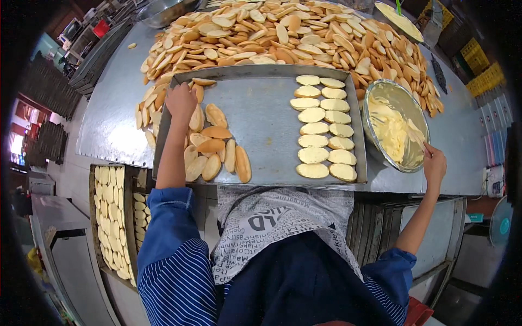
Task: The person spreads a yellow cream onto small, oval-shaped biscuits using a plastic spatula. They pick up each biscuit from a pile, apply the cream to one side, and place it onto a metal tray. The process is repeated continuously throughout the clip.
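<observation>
My left hand (pixel 181 101) is over the left side of a shallow metal baking tray (pixel 261 127), its fingers curled onto a bread slice (pixel 199 93) near the far corner. Below it lie several loose oval bread slices (pixel 216 116), some crust side up. My right hand (pixel 435 164) grips a spatula (pixel 416 133) at the right. Its blade rests in pale yellow cream (pixel 389 122) inside a metal bowl (pixel 373 142). Two columns of cream-coated slices (pixel 314 155) line the tray's right side.
A large heap of bread slices (pixel 261 41) covers the far part of the metal table (pixel 111 122). Trays of coated slices (pixel 111 212) stand in a rack at lower left. At the back are a metal bowl (pixel 163 13) and a container of yellow cream (pixel 399 22).
</observation>
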Demonstrator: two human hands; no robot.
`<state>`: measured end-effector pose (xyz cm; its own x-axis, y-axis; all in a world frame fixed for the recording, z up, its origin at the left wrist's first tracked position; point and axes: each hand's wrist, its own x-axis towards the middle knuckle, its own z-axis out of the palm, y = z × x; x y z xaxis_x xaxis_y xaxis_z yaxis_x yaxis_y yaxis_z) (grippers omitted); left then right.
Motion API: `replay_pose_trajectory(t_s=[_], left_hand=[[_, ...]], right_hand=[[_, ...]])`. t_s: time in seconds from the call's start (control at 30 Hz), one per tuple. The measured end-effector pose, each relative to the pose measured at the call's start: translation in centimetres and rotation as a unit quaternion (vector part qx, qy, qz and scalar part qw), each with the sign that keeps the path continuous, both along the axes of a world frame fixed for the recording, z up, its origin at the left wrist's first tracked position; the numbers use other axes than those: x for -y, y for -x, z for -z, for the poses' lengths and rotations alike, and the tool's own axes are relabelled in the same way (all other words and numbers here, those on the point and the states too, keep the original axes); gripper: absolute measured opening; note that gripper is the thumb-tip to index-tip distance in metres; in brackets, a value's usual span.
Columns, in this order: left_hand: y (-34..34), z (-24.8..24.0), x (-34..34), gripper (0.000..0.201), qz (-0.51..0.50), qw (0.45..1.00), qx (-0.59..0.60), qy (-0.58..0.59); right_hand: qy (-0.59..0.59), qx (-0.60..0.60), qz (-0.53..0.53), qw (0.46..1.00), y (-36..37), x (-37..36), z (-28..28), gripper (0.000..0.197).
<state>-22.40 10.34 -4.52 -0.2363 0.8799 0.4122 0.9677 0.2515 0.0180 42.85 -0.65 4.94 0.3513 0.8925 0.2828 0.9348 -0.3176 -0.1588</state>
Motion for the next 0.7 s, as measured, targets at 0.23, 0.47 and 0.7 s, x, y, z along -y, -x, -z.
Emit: replay_pose_trajectory(t_s=[0.23,0.47,0.7], left_hand=[[-1.8,1.7,-4.8,0.041,-0.045,0.997,0.045,0.052],[-0.9,3.7,-8.9,0.071,-0.153,0.965,0.214,0.014],[0.2,6.7,-9.9,0.070,-0.047,0.893,0.444,-0.063]], right_hand=[[0.033,0.075,-0.103,0.991,2.5,-4.5,2.5,0.022],[0.163,-0.109,-0.192,0.961,5.6,-5.4,1.8,0.020],[0.161,-0.377,-0.175,0.895,1.7,-5.6,0.8,0.023]])
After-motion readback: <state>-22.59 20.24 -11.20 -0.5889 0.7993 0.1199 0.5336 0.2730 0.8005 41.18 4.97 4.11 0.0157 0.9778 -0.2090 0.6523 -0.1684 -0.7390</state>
